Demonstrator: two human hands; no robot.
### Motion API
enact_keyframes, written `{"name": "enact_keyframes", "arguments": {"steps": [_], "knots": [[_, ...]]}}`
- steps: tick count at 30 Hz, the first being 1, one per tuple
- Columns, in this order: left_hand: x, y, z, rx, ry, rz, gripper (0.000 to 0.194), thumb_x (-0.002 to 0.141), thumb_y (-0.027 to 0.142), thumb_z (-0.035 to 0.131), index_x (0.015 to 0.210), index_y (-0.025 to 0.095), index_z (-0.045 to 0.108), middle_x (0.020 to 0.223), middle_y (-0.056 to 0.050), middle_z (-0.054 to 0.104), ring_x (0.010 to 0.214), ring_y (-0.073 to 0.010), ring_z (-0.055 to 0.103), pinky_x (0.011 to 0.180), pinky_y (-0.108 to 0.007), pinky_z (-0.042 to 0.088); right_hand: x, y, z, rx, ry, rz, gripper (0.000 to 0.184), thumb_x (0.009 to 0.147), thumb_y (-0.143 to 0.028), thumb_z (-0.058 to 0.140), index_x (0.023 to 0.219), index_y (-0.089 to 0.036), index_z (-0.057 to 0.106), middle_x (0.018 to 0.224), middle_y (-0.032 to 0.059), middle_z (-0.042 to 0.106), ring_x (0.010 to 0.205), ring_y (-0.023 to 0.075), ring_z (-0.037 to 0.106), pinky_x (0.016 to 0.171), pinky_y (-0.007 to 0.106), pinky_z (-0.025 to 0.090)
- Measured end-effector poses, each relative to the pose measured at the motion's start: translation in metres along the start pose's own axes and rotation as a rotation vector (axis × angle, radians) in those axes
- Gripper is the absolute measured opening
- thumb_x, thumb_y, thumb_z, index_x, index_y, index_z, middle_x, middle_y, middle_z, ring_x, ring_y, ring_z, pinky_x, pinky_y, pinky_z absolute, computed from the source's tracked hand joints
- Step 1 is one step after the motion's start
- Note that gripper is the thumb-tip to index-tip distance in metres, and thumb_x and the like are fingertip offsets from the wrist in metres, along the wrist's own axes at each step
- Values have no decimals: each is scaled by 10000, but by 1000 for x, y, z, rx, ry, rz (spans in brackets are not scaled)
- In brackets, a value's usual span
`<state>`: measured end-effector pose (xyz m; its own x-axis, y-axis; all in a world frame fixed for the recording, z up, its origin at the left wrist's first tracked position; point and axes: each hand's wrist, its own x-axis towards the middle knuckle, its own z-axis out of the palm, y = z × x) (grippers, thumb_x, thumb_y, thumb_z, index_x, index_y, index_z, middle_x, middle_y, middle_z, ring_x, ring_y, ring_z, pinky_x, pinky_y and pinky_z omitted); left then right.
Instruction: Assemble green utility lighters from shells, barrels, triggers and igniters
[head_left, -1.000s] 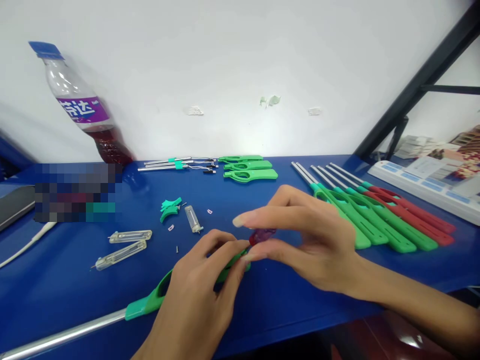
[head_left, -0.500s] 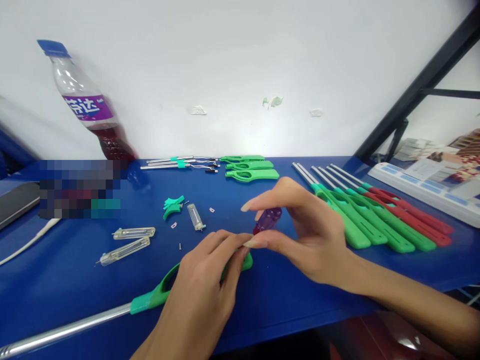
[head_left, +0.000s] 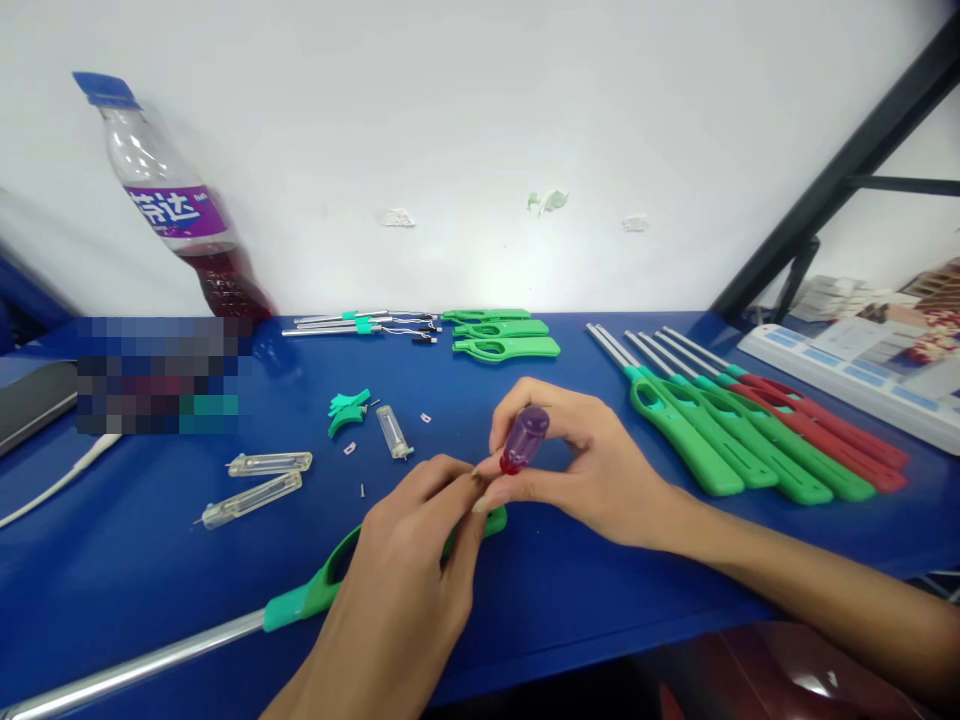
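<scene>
My left hand is closed over the handle of a green long-neck lighter, whose metal tube points to the lower left. In my right hand is a small screwdriver with a purple and red see-through handle. It stands tilted above the lighter's handle, and the fingers hide its tip. The fingertips of both hands meet there. On the table nearby lie a clear fuel tank, a tiny screw and teal triggers.
Two more clear tanks lie at left. Metal tubes with wires and green handle shells lie along the wall. Assembled green lighters and red ones are lined up at right. A drink bottle stands back left.
My right hand's raised fingers have come down and closed around the screwdriver, whose handle now leans differently. My left hand stays on the lighter.
</scene>
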<state>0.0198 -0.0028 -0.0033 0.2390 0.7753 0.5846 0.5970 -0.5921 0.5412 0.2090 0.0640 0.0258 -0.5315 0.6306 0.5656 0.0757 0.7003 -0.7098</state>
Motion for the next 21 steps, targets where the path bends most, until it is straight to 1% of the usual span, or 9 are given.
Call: {"name": "enact_keyframes", "arguments": {"steps": [2,5,7,10,12,13,14,17,21], "knots": [[1,2,-1,-5,3,-3,245,1041,131,535,913,204,731,928,4,727,754,-112,706,674,-223,521,-1,1,5,23,25,27,314,801,-290,938,727,-182,653,875,-30,671,759,92,619,695,228,515],[1,0,-1,13,-22,-3,267,1038,126,522,917,200,748,915,1,720,755,-115,705,673,-224,521,-1,0,6,37,26,68,361,784,-313,950,704,-189,620,856,-30,674,739,99,614,664,239,498],[0,-3,-1,18,-49,-1,296,1040,108,490,929,203,747,913,-1,706,767,-119,703,679,-224,522,1,-3,3,41,-6,104,311,763,-294,964,738,-194,670,914,-16,691,808,120,646,705,252,512],[-2,-7,0,21,-79,3,312,1058,102,464,1048,229,750,922,6,676,815,-124,702,702,-222,526,4,-8,-5,112,-117,197,204,765,-199,953,880,-217,784,1089,9,712,996,160,684,835,273,542],[-3,-8,1,29,-92,-9,307,1073,106,470,1091,235,747,948,5,671,825,-118,695,708,-220,518,6,-8,-8,184,-159,254,151,800,-190,924,892,-228,811,1135,12,705,1010,159,687,845,275,549],[-3,-8,2,33,-98,-19,295,1078,110,477,1061,226,747,958,3,672,813,-113,688,706,-220,512,6,-8,-8,206,-155,273,117,817,-219,915,856,-223,805,1120,13,698,979,154,687,819,275,552],[-3,-7,2,35,-98,-28,286,1080,114,485,1015,213,745,964,-1,675,796,-110,680,702,-221,507,6,-7,-8,216,-142,288,137,826,-264,912,808,-213,786,1087,13,691,938,148,683,784,275,551],[-2,-3,2,41,-71,-34,260,1075,149,520,929,191,731,944,-11,689,778,-124,677,689,-237,507,4,-4,-3,208,-94,311,343,798,-383,935,690,-192,671,953,0,655,845,137,651,719,271,533],[-2,-2,1,59,-67,-10,253,1054,136,516,984,213,746,937,-10,712,793,-145,702,693,-244,536,2,-2,2,190,-55,303,493,730,-394,979,613,-190,545,868,-24,610,798,123,612,717,263,508]]}}
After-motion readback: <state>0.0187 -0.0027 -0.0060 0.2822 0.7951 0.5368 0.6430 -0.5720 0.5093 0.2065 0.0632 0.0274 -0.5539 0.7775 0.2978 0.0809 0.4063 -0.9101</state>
